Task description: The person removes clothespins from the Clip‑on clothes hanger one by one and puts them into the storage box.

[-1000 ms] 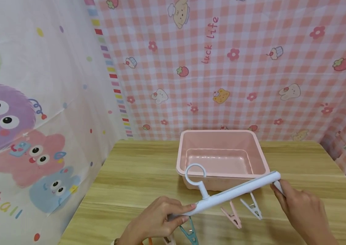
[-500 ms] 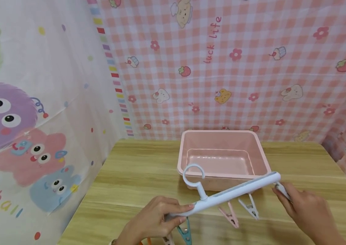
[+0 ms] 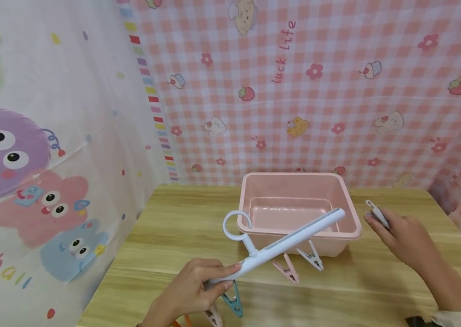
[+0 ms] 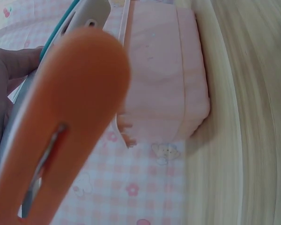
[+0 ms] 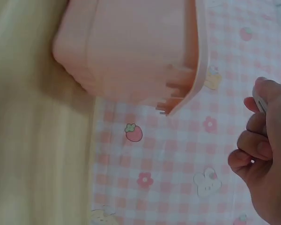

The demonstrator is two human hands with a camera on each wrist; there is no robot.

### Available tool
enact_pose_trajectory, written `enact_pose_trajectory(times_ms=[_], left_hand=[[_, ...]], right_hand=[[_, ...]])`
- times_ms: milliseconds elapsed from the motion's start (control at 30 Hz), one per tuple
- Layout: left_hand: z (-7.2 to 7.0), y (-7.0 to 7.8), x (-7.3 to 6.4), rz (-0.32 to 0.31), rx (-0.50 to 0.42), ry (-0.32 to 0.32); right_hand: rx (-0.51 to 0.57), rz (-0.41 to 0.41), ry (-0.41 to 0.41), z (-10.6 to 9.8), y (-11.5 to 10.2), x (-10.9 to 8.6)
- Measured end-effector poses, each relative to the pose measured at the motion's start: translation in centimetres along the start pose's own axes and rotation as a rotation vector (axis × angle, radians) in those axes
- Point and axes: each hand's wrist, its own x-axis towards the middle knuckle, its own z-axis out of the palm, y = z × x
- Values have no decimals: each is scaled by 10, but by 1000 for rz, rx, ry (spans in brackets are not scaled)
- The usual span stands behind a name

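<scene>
A light blue clip hanger (image 3: 279,245) with a round hook slants up to the right in the head view. My left hand (image 3: 191,288) grips its lower left end between thumb and fingers. Beneath the bar hang a teal clothespin (image 3: 233,302), a pink clothespin (image 3: 288,271) and a white clothespin (image 3: 313,259). Closer to my left wrist are a pale clothespin (image 3: 213,316) and an orange clothespin (image 4: 84,89), which looms large in the left wrist view. My right hand (image 3: 404,238) pinches a grey-white clothespin (image 3: 377,214), apart from the hanger, right of the pink bin.
An open pink plastic bin (image 3: 291,177) stands on the wood-grain table (image 3: 181,227), partly behind the hanger. A checked pink cloth (image 3: 336,104) hangs at the back, and a white cartoon-print cloth (image 3: 104,136) on the left. A dark object (image 3: 416,321) shows beside the right sleeve.
My right hand has pulled away from the hanger's right end, up and to the right, with the grey-white clothespin. The hanger in my left hand has shifted left and tilted more steeply.
</scene>
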Motion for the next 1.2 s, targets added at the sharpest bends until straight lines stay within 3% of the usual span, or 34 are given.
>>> enact_pose_trajectory(times_ms=[100, 200, 333, 467, 633, 867, 1200], left_hand=[[0, 0, -1, -5, -8, -4], [1, 0, -1, -9, -13, -7], [2, 1, 1, -6, 1, -8], [2, 1, 2, -7, 3, -15], [2, 0, 2, 14, 21, -5], [3, 2, 4, -24, 19, 1], [1, 1, 4, -37, -11, 8]], right_hand=[[-3, 59, -192, 5, 6, 31], [17, 81, -316, 13, 9, 62], [19, 67, -374, 26, 12, 93], [3, 64, -419, 36, 15, 111], [-10, 74, -430, 45, 12, 121], [-11, 56, -373, 49, 11, 122], [37, 112, -452, 44, 16, 122]])
